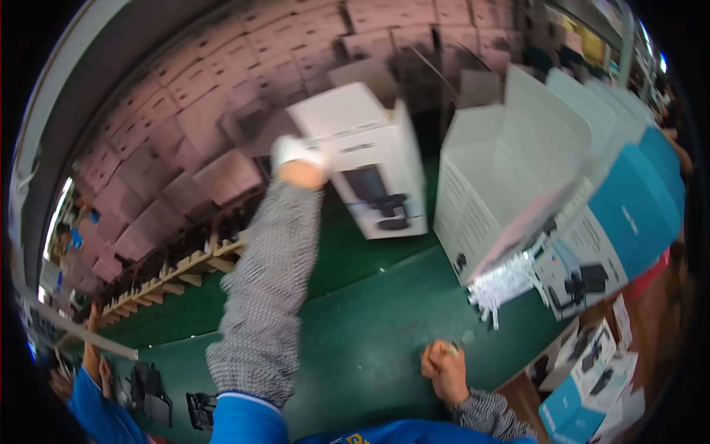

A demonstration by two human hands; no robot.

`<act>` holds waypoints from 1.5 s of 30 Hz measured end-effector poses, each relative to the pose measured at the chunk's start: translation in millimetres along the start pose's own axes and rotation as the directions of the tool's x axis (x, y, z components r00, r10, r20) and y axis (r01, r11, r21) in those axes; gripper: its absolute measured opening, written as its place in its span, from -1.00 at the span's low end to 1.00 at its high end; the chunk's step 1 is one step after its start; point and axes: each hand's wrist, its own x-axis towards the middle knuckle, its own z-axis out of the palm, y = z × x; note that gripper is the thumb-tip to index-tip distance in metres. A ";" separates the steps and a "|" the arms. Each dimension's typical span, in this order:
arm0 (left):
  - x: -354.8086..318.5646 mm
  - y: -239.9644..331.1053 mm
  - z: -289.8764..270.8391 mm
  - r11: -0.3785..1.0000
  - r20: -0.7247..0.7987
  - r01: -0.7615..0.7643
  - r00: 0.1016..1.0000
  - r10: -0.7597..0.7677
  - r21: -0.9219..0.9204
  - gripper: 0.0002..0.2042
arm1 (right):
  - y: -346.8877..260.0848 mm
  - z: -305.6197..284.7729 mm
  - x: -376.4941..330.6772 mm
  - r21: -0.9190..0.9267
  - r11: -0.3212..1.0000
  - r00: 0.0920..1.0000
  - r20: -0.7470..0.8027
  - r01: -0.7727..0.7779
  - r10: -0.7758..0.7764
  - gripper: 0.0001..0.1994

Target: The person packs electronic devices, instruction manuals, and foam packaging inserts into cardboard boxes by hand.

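My left hand (297,159), in a white glove and smeared by motion, reaches far out against the left side of a white carton (370,163) printed with a dark device on a stand. The carton stands upright, with its top flaps up. Whether my left fingers grip it cannot be seen. Above the green table (355,340), my right hand (445,370) is curled closed near the front. A small pale spot shows at its fingertips, and what they hold, if anything, is hidden. An open white carton (481,177) stands on the right side of the table.
Small white strips (506,285) lie in a pile beside blue-and-white cartons (629,207). More cartons (584,385) sit low at the right. Stacked boxes (222,81) fill the back behind a slotted wooden rack (177,274). At left, a co-worker's blue sleeve (100,407) appears near black parts (151,392).
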 end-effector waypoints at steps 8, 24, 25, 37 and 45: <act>69.2 59.6 71.1 -0.408 0.512 0.333 0.704 -0.493 -0.850 -0.57 | 35.3 37.3 -3.0 0.025 0.996 0.990 0.107 -0.090 0.087 -0.89; 98.5 -326.7 -149.7 0.934 -0.546 -0.187 0.769 0.332 0.305 -0.51 | 134.8 320.1 240.4 -0.536 0.844 0.998 0.052 -0.012 0.048 -0.82; 102.2 -355.4 -170.1 0.934 -0.564 -0.170 0.757 0.328 0.316 -0.51 | 148.6 348.6 250.2 -0.538 0.843 0.996 0.081 0.002 0.049 -0.82; 80.0 -452.7 -291.9 0.624 -0.072 -0.247 0.895 0.440 0.741 -0.89 | 209.7 473.3 214.2 -0.395 0.918 0.954 0.287 0.032 0.090 -0.76; -55.1 -395.7 -258.4 0.618 0.008 -0.522 0.767 0.641 0.587 -0.96 | 112.3 336.0 20.9 -0.171 0.973 0.988 0.045 0.154 -0.149 -0.74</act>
